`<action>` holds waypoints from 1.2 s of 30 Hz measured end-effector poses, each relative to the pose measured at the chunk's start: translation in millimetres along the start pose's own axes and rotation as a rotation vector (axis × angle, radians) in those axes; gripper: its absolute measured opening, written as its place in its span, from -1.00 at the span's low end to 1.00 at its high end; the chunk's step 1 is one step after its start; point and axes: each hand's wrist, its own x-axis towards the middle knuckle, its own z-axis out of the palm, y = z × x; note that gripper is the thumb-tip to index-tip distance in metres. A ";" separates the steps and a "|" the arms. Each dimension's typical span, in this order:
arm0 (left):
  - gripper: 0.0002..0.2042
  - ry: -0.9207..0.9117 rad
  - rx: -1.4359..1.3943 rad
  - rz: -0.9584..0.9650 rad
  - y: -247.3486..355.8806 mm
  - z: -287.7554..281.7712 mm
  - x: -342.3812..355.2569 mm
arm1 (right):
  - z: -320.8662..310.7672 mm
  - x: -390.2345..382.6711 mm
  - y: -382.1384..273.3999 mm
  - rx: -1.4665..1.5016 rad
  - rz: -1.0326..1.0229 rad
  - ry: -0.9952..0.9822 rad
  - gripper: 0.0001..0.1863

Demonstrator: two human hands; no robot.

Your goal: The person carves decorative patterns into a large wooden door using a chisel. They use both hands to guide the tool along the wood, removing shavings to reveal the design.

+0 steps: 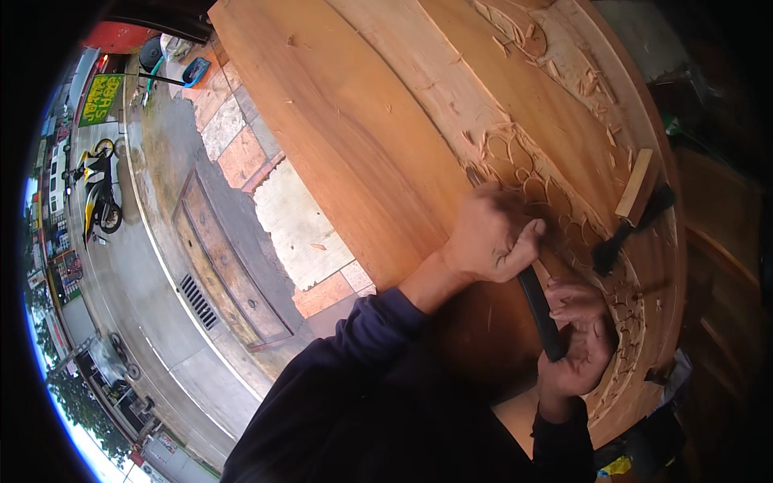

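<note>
My left hand (501,235) is closed around the front part of a carving chisel, somewhat blurred. The chisel's black handle (541,314) slants down to the right from that fist. Around the handle's rear end curl the fingers of my right hand (578,334). Just beyond the left fist a bit of the dark blade shows against the wood; its cutting edge is hard to make out. Beneath both hands lies a large wooden panel (354,137), with a carved band of curved, scale-like cuts (515,157) running along it.
A brush (638,189) with a wooden handle and black bristles rests on the panel, right of my hands. Curled wood shavings (592,80) are scattered at the far right. Left of the panel are paving tiles (298,217), a drain grate (198,302) and a street with a parked motorcycle (98,189).
</note>
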 end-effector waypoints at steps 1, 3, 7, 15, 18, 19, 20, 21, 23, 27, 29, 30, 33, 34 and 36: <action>-0.83 -0.001 0.002 -0.010 -1.7 -3.7 1.2 | -3.3 -7.9 0.6 -0.021 -0.019 0.018 -0.60; -0.84 -0.034 -0.012 -0.056 8.1 -6.1 -3.5 | -16.2 -21.5 4.3 -0.028 -0.094 -0.002 -0.59; -0.74 0.042 -0.043 -0.036 8.3 0.0 4.7 | -5.4 -6.1 34.0 0.186 0.064 0.204 -0.54; -0.82 -0.096 0.122 -0.154 6.7 1.4 1.2 | 6.1 -22.7 70.6 -0.175 -0.232 0.106 -0.84; -0.80 -0.041 0.113 -0.048 9.0 1.6 4.1 | 9.8 -14.0 31.6 -0.070 0.122 0.101 -0.85; -0.76 -0.015 0.084 0.008 14.8 5.0 5.2 | 10.8 -19.1 22.6 -0.067 0.241 0.039 -0.86; -0.71 0.012 0.055 0.064 18.6 8.2 5.8 | 11.4 -25.0 15.3 -0.064 0.359 -0.024 -0.87; -0.74 0.015 -0.004 0.101 19.5 12.1 4.7 | 10.4 -29.9 11.2 -0.061 0.478 -0.088 -0.86; -0.76 0.047 0.006 0.120 17.9 18.6 -2.2 | -1.6 -38.2 21.8 -0.069 0.451 -0.165 -0.81; -0.76 -0.065 0.033 0.033 18.4 13.4 -8.7 | -22.1 -17.3 25.3 -0.130 0.363 -0.297 -0.79; -0.74 -0.070 0.023 -0.008 20.8 11.7 -5.2 | -25.8 -4.5 14.5 -0.133 0.397 -0.308 -0.83; -0.73 -0.071 0.019 -0.028 21.2 10.4 -2.5 | -29.3 1.8 12.4 -0.122 0.437 -0.335 -0.84; -0.73 0.028 0.098 -0.051 15.9 11.7 3.0 | -24.5 15.0 31.5 -0.070 0.378 -0.367 -0.84; -0.74 0.008 0.098 -0.061 13.8 11.7 3.2 | -19.8 13.4 36.3 -0.042 0.376 -0.359 -0.85; -0.74 -0.031 0.113 -0.081 8.9 5.2 2.4 | -11.6 13.3 41.3 0.024 0.365 -0.348 -0.86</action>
